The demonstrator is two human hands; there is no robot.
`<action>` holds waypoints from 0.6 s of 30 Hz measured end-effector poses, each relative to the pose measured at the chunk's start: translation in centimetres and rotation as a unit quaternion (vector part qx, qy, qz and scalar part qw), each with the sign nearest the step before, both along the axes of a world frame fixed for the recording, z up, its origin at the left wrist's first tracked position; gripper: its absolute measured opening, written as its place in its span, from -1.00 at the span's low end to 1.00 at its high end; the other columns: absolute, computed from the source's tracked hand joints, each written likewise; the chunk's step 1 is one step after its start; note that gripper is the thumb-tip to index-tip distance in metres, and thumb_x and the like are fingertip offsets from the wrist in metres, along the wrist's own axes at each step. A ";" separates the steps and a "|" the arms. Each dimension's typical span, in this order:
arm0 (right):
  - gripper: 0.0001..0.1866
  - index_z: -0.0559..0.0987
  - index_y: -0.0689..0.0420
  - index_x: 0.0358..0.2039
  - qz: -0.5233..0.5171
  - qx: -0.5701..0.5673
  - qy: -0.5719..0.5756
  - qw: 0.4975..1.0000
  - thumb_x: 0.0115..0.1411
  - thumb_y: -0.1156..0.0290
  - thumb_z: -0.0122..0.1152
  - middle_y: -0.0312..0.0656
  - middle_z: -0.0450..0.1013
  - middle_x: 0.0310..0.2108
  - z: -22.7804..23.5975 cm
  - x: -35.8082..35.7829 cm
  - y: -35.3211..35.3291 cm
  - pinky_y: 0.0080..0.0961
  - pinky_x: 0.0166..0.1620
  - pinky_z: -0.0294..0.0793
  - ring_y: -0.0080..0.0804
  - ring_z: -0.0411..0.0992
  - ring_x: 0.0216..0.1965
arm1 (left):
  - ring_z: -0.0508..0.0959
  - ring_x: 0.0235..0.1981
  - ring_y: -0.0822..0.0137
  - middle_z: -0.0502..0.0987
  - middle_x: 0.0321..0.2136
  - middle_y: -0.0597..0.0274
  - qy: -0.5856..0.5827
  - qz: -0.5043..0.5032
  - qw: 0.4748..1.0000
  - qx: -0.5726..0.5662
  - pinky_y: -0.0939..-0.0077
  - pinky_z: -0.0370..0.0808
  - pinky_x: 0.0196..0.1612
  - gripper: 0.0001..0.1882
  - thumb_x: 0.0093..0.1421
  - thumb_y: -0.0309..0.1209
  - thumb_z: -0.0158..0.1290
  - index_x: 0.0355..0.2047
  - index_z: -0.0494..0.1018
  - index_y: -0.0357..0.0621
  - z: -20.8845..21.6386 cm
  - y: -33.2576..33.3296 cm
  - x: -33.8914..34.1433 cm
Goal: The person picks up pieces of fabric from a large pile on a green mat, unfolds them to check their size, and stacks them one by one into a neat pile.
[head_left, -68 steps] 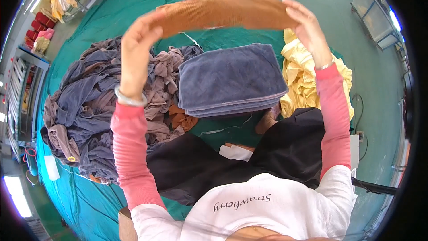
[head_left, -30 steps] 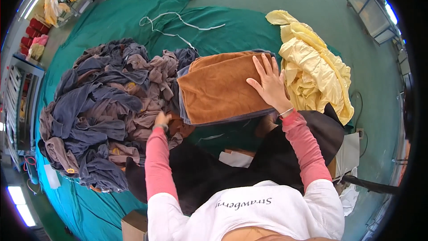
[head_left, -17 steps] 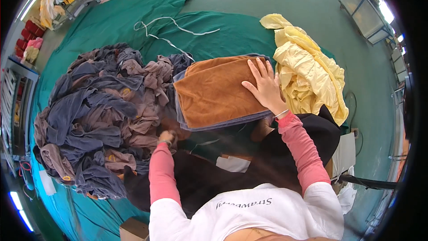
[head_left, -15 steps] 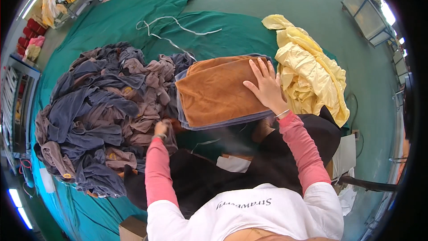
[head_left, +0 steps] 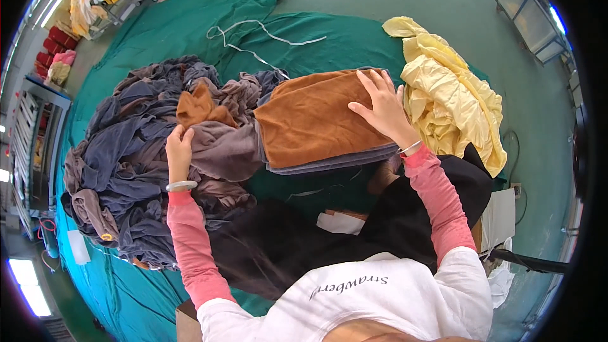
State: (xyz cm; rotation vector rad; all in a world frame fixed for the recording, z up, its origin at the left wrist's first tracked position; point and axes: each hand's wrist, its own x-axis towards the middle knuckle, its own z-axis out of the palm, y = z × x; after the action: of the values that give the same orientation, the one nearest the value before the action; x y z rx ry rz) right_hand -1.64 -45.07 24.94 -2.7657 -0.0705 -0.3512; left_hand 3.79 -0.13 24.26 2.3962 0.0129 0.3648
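Note:
A neat stack of folded towels (head_left: 329,166) lies in front of me, grey layers below and an orange-brown towel (head_left: 316,117) on top. My right hand (head_left: 385,113) rests on the right end of that top towel, fingers spread. At the stack's left side, my left hand (head_left: 180,144) is closed, pinching the edge of a taupe towel (head_left: 221,149) that stretches toward the stack. Just beyond those fingers a crumpled orange-brown cloth (head_left: 204,107) sticks up. To the left spreads a big loose heap of grey and taupe towels (head_left: 120,152).
Bunched yellow fabric (head_left: 446,95) lies right of the stack. A white strip (head_left: 272,41) curls over the green sheet (head_left: 316,25) on the floor. Metal racks (head_left: 35,152) stand at far left, and a wheeled cart (head_left: 529,16) is at far right.
My left hand has moved left and away from me, drawing up the taupe towel. The orange-brown cloth now shows on top of the heap. My right hand stays on the stack.

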 end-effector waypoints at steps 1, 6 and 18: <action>-0.32 0.21 -0.04 0.17 0.015 0.019 -0.004 1.000 0.07 0.00 0.10 -0.02 0.08 0.18 0.7 -0.1 0.2 0.33 0.12 -0.15 -0.01 -0.14 0.27 | 0.53 -0.40 0.04 0.55 -0.42 -0.02 0.054 0.023 0.988 0.143 0.41 0.42 -0.27 -0.78 0.09 -0.42 -0.02 -0.29 0.46 -0.31 0.9 -0.5 -0.5; -0.40 0.30 0.09 0.11 0.156 0.100 -0.107 0.977 0.08 0.14 0.16 -0.05 0.24 0.09 3.9 -1.1 4.0 -0.14 0.19 0.03 -0.05 0.08 0.18 | 0.57 -0.42 0.20 0.57 -0.40 0.00 0.001 -0.034 0.995 0.095 0.49 0.43 -0.31 -0.78 0.10 -0.48 -0.03 -0.25 0.49 -0.30 3.7 -2.6 -3.0; -0.68 0.35 0.22 -0.52 0.449 0.320 0.162 0.819 0.03 0.24 0.20 -0.09 0.40 -0.51 8.5 -4.5 14.7 -0.37 -0.41 0.37 -0.19 0.40 -0.46 | 0.42 -0.37 0.57 0.47 -0.40 0.32 0.134 -0.295 0.914 -0.244 0.68 0.37 -0.25 -0.53 -0.12 -0.55 0.22 -0.13 0.41 -0.26 13.1 -10.0 -11.5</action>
State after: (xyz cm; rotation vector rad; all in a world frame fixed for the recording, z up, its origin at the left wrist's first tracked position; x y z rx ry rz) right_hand -6.13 -30.33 33.48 -1.8065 -0.9390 0.3056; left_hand -7.70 -10.14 37.36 1.8198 -0.4364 -0.2326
